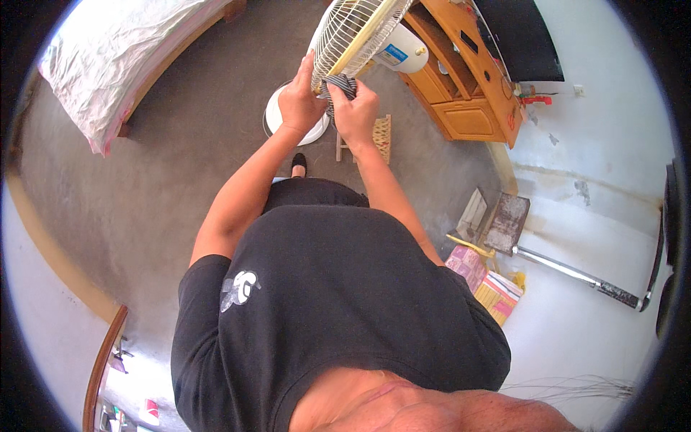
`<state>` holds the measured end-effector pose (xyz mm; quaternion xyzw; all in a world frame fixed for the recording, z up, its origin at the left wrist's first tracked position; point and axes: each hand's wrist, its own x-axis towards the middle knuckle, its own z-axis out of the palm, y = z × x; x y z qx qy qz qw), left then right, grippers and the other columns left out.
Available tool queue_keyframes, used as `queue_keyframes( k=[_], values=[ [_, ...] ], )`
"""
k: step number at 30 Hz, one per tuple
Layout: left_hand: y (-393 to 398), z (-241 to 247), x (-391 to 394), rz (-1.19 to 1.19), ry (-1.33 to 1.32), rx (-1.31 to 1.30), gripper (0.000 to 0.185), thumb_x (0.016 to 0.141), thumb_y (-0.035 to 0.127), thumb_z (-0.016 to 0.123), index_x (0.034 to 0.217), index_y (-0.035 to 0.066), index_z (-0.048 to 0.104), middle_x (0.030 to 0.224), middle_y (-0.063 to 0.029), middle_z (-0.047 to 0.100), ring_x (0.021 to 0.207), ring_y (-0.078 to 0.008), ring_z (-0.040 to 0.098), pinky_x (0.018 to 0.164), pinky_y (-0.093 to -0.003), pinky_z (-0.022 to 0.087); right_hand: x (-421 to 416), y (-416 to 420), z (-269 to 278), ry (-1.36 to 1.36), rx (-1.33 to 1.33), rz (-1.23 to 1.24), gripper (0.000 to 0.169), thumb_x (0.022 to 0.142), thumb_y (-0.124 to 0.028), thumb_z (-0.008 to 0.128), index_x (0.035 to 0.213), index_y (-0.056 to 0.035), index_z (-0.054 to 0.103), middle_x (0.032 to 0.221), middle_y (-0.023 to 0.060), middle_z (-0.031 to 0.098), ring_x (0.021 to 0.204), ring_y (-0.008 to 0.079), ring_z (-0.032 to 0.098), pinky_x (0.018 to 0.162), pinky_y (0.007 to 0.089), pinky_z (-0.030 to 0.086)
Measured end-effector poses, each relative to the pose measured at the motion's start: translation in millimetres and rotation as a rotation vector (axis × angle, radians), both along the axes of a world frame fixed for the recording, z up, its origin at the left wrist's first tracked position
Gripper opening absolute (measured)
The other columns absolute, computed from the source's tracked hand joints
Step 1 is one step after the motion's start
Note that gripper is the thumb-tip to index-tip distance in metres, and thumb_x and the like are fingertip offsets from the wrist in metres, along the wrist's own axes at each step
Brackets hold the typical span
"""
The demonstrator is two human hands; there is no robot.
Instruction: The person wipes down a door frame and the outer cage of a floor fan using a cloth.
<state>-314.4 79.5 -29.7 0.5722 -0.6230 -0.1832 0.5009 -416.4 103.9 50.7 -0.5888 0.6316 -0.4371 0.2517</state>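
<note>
At the top centre stands an electric fan, its white wire guard (345, 40) ringed by a yellowish band and its white motor housing (407, 51) on the right. My left hand (302, 105) is at the lower left edge of the guard, fingers up against it. My right hand (356, 110) pinches a dark striped cloth (339, 89) against the guard's lower rim. The cloth lies between both hands. The fan's stand is mostly hidden.
Below my hands are a round white bucket or basin (274, 110) and a small wooden stool with a woven seat (382, 137). A wooden cabinet (469, 119) stands right, a bed with a pale cover (124, 59) upper left. A metal-handled object (556, 264) is at the right wall.
</note>
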Motion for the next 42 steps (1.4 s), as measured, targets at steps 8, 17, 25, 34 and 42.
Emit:
queue_keyframes(
  k=[8, 17, 25, 34, 42],
  values=[
    [-7.0, -4.0, -4.9, 0.146, -0.079, -0.189, 0.088, 0.076, 0.004, 0.075, 0.156, 0.007, 0.037, 0.143, -0.0204, 0.061, 0.132, -0.0398, 0.058, 0.095, -0.0444, 0.056, -3.6, 1.7, -15.2, 0.023, 0.033, 0.003, 0.027, 0.086, -0.025, 0.078, 0.093, 0.0011, 0.076, 0.081, 0.0204, 0.074, 0.075, 0.0351, 0.074, 0.069, 0.0434, 0.055],
    [-16.5, 0.3, -2.9, -0.037, 0.188, -0.090, 0.090, 0.079, 0.007, 0.078, 0.159, 0.012, 0.036, 0.148, -0.0213, 0.057, 0.123, -0.0423, 0.065, 0.092, -0.0455, 0.058, 7.4, -10.8, 11.5, 0.028, -0.062, 0.007, 0.025, 0.087, -0.020, 0.075, 0.093, 0.0039, 0.073, 0.082, 0.0238, 0.073, 0.078, 0.0386, 0.074, 0.071, 0.0459, 0.055],
    [-14.2, 0.1, -2.1, -0.003, 0.167, -0.088, 0.088, 0.081, 0.012, 0.079, 0.159, 0.017, 0.038, 0.136, -0.0227, 0.065, 0.112, -0.0416, 0.070, 0.087, -0.0460, 0.059, 5.1, -0.4, 4.1, -0.001, -0.047, 0.033, 0.024, 0.087, -0.017, 0.075, 0.097, 0.0048, 0.073, 0.085, 0.0228, 0.075, 0.078, 0.0329, 0.075, 0.071, 0.0417, 0.056],
    [-11.7, 2.9, 0.2, 0.023, 0.160, -0.098, 0.085, 0.084, 0.011, 0.076, 0.160, 0.022, 0.039, 0.121, -0.0218, 0.072, 0.097, -0.0421, 0.073, 0.076, -0.0477, 0.059, 9.8, 1.7, 6.8, -0.030, -0.059, 0.005, 0.023, 0.090, -0.017, 0.075, 0.092, 0.0059, 0.072, 0.080, 0.0167, 0.075, 0.073, 0.0225, 0.072, 0.068, 0.0378, 0.054],
    [-11.5, -4.3, -1.2, -0.023, 0.146, 0.011, 0.104, 0.066, 0.009, 0.085, 0.159, 0.014, 0.038, 0.144, -0.0232, 0.060, 0.116, -0.0414, 0.068, 0.087, -0.0443, 0.059, 3.3, 2.9, -7.6, 0.032, -0.051, 0.009, 0.026, 0.087, -0.020, 0.076, 0.090, 0.0048, 0.072, 0.077, 0.0213, 0.072, 0.073, 0.0311, 0.074, 0.067, 0.0424, 0.054]
  ],
)
